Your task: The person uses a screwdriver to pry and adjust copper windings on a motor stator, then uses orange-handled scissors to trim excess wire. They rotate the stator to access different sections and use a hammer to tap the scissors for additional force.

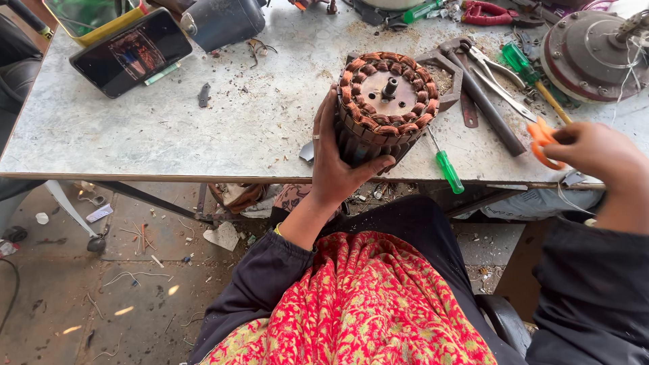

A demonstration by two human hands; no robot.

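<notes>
Gripping a copper-wound motor stator (384, 108) upright at the desk (169, 128) edge, left hand (338, 159) wrapped around its side.
Right hand (595, 159), well apart to the right, closed on orange scissors (544, 143); probably trimming winding ends, needing blades brought across carefully.

Left hand (336, 164) wraps the near-left side of the wound stator (385, 107), which stands on the worktop (203, 128) at its near edge. Screwdriver (445, 164) lies just right of that hand, near the edge. Right hand (591, 157) sits well right of the stator, holding scissors (544, 143) on its left side. Pliers (497, 74) and a motor housing (591, 54) lie beyond the right hand. Phone (132, 51) is propped far left, beyond the left hand.
</notes>
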